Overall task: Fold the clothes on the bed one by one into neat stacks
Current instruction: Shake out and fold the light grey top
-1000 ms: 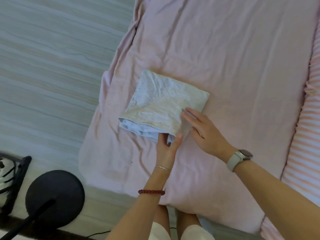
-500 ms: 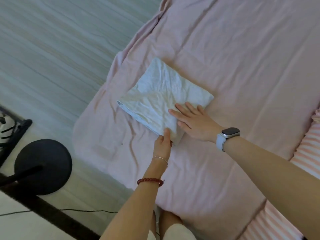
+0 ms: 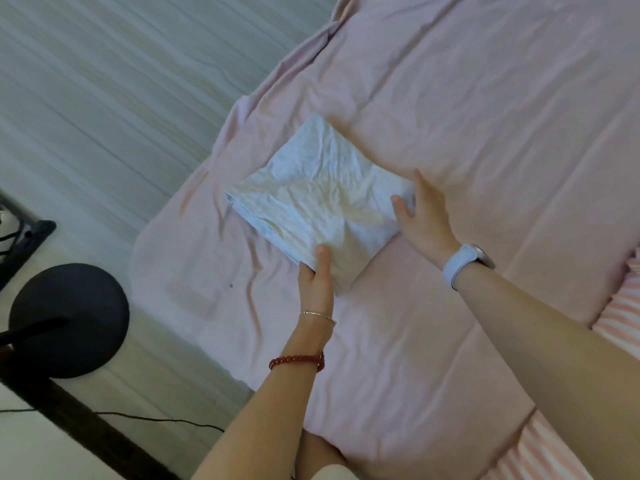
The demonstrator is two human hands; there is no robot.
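A folded pale garment (image 3: 322, 199) lies near the middle of the frame on the pink bed (image 3: 485, 116), close to the bed's left edge, with the striped floor beyond it at upper left. The left hand (image 3: 317, 278) pinches the garment's lower corner, thumb on top and the fingers apparently tucked beneath, though they are hidden. The right hand (image 3: 424, 213) lies flat with straight fingers against the garment's right edge, thumb resting on the cloth, gripping nothing. The step looks like squaring or lifting the finished fold. To do it well, the left hand should keep all layers together at the corner, while the right hand slides under or presses the opposite edge so the bundle keeps its shape. The top is creased, so a smoothing pass from the centre outward would help before it joins a stack. Counted: one folded garment, no other loose clothes in view, two hands, one pale watch (image 3: 465, 263) on the right wrist, one red bead bracelet (image 3: 298, 362) and one thin bangle (image 3: 318, 315) on the left, one black round stand base (image 3: 69, 320) at lower left.
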